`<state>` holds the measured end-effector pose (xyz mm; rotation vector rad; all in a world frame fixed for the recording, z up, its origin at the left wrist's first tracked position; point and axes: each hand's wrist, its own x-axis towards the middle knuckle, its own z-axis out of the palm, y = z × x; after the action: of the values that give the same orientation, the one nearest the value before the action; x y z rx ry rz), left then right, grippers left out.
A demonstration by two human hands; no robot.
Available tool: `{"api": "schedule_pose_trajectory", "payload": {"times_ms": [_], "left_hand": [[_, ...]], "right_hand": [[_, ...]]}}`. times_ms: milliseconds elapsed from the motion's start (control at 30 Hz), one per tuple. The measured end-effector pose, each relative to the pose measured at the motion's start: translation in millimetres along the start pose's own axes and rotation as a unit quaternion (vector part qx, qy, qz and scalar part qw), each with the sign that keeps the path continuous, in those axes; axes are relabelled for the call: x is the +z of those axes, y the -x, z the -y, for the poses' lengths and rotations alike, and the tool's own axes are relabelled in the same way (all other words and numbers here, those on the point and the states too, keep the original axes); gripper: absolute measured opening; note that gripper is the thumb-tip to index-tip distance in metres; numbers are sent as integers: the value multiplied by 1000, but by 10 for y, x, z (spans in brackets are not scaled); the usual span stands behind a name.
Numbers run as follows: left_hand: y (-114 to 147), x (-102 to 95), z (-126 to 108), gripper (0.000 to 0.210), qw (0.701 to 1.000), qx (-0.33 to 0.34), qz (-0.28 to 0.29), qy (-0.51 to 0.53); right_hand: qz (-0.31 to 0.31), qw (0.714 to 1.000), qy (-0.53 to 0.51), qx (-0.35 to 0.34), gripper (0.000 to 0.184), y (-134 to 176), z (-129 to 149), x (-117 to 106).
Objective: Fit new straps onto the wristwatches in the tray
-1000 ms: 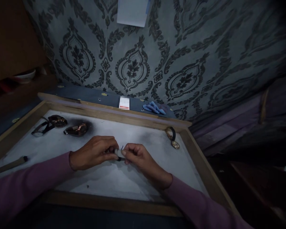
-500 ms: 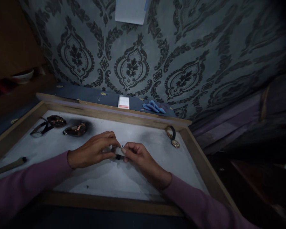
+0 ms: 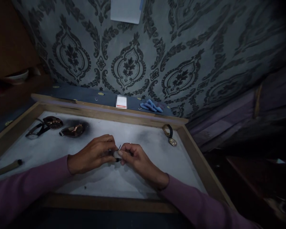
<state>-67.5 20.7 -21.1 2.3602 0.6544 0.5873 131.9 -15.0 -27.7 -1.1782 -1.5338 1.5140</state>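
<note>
Over the middle of the white-floored wooden tray (image 3: 109, 197), both my hands meet at a small watch (image 3: 116, 155), pale and black and mostly covered by fingers. My left hand (image 3: 95, 152) is closed on its left side, thumb below and fingers above. From the right, my right hand (image 3: 135, 156) pinches it between thumb and fingers. A thin dark piece sticks up between the hands. The watch's face cannot be made out.
Several watches lie in the tray: brown ones (image 3: 72, 130) at left, a gold one with a black strap (image 3: 172, 142) at right. An olive stick-like tool (image 3: 7, 168) rests at the left. Behind the tray are a small white box (image 3: 121, 102) and a blue cloth (image 3: 151, 105).
My hands have closed in nearer each other, and less of the watch shows between them. The whole view has shifted slightly; the other things lie as before.
</note>
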Motion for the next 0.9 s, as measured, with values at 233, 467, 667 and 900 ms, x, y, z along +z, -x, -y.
{"api": "schedule_pose_trajectory", "payload": {"times_ms": [233, 467, 667, 900], "left_hand": [[7, -13, -29, 20, 995, -53, -5, 86], [-70, 47, -55, 27, 990, -95, 16, 104], [-170, 13, -69, 43, 950, -203, -49, 233], [-181, 107, -59, 52, 898, -280, -92, 327]], "right_hand": [[-14, 999, -45, 7, 43, 7, 34, 14], [-24, 991, -119, 54, 49, 16, 26, -4], [-101, 982, -159, 7, 52, 57, 85, -76], [-110, 987, -120, 9, 47, 122, -62, -117]]}}
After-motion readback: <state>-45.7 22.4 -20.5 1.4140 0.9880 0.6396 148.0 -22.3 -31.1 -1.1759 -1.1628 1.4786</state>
